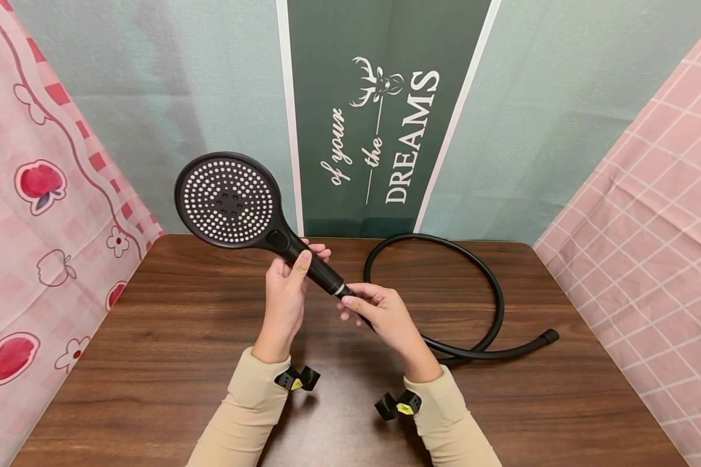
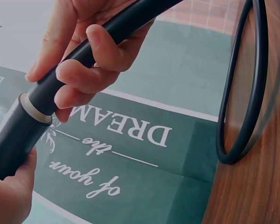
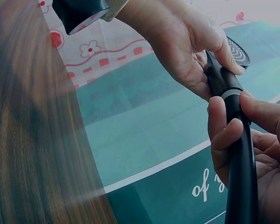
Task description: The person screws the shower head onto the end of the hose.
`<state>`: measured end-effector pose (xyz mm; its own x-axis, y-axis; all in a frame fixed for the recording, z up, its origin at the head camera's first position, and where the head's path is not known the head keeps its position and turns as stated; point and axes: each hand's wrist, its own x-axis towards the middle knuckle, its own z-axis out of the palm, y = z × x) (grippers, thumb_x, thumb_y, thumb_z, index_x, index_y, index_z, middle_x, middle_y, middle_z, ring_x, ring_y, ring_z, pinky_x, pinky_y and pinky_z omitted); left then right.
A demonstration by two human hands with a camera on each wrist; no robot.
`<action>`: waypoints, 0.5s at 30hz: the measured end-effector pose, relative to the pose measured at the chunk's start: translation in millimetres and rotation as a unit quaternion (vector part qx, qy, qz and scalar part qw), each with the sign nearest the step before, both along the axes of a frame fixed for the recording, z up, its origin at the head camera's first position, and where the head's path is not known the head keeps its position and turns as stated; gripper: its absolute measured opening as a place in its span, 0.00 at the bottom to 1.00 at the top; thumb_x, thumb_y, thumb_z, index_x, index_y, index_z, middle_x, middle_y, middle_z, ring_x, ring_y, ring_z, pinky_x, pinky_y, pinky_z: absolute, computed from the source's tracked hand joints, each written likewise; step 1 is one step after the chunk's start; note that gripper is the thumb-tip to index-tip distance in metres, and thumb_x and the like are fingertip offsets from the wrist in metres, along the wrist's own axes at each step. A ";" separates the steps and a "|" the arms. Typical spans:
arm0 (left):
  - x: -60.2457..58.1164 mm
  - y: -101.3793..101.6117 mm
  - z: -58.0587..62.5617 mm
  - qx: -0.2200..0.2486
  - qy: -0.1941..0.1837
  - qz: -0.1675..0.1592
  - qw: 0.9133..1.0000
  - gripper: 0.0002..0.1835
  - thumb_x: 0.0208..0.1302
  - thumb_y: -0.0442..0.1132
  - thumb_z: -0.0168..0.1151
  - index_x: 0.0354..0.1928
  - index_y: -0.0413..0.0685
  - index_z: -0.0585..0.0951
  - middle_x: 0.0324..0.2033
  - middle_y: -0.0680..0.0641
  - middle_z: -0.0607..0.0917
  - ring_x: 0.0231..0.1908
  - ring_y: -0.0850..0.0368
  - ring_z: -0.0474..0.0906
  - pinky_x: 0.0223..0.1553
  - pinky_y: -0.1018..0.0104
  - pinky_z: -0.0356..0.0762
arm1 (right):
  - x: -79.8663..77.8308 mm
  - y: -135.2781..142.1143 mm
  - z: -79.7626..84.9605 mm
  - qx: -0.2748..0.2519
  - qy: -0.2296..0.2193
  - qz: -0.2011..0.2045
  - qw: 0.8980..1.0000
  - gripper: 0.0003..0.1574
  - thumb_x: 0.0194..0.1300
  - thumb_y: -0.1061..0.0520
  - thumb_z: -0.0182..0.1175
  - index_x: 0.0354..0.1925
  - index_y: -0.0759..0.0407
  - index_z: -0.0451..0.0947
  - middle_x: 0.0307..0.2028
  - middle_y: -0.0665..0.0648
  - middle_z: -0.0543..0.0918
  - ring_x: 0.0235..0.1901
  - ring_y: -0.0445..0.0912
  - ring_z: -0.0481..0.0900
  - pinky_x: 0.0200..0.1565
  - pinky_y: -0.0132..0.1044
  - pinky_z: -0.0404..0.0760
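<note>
A black shower head (image 1: 228, 201) with a round face of white nozzles is held tilted above the table, its face toward the head camera. My left hand (image 1: 286, 292) grips its handle (image 1: 321, 272), thumb along the front. At the handle's lower end my right hand (image 1: 382, 314) pinches the end of a black shower hose (image 1: 496, 292) between thumb and fingers. A pale ring (image 2: 35, 109) shows at the joint between handle and hose end in the left wrist view. In the right wrist view, the fingers wrap the hose (image 3: 242, 177) just below that ring.
The hose loops over the right side of the brown wooden table (image 1: 169, 363), its free end (image 1: 549, 336) lying to the right. Behind the table hangs a green cloth with lettering (image 1: 409, 136). Patterned pink cloths (image 1: 41, 259) stand at both sides.
</note>
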<state>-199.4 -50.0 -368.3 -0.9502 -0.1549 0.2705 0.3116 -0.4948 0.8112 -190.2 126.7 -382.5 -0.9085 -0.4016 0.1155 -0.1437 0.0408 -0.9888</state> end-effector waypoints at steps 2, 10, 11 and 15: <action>0.3 -0.1 0.2 0.000 0.000 0.000 1.000 0.09 0.74 0.35 0.54 0.53 0.43 0.71 0.41 0.47 0.88 0.45 0.60 0.87 0.59 0.63 0.81 | 0.1 0.3 0.3 0.002 0.000 0.003 1.000 0.15 0.71 0.61 0.59 0.49 0.73 0.79 0.36 0.77 0.82 0.25 0.36 0.80 0.26 0.27 0.77; 1.1 0.3 1.1 -0.006 0.003 -0.003 1.000 0.13 0.75 0.35 0.53 0.56 0.37 0.68 0.40 0.51 0.88 0.45 0.61 0.87 0.58 0.64 0.82 | 1.1 1.3 2.0 0.010 -0.011 0.016 1.000 0.16 0.72 0.60 0.56 0.50 0.73 0.78 0.37 0.80 0.81 0.24 0.37 0.79 0.27 0.26 0.77; 1.2 0.3 1.1 -0.006 0.003 -0.003 1.000 0.13 0.75 0.35 0.53 0.56 0.37 0.68 0.40 0.52 0.88 0.45 0.61 0.87 0.58 0.64 0.82 | 1.2 1.3 2.1 0.011 -0.012 0.016 1.000 0.16 0.73 0.60 0.56 0.50 0.73 0.78 0.37 0.79 0.81 0.24 0.37 0.79 0.27 0.26 0.77; 1.5 0.1 1.5 -0.007 0.003 -0.002 1.000 0.11 0.74 0.36 0.53 0.54 0.42 0.70 0.40 0.52 0.88 0.45 0.60 0.87 0.58 0.64 0.81 | 0.8 0.9 1.5 0.009 -0.013 0.014 1.000 0.16 0.73 0.60 0.56 0.51 0.73 0.78 0.34 0.68 0.84 0.24 0.37 0.79 0.27 0.28 0.78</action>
<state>-197.9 -49.9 -366.7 -0.9489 -0.1474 0.2789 0.3151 -0.4838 0.8165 -189.4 127.5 -380.9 -0.8996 -0.4286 0.0835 -0.1184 0.0553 -0.9914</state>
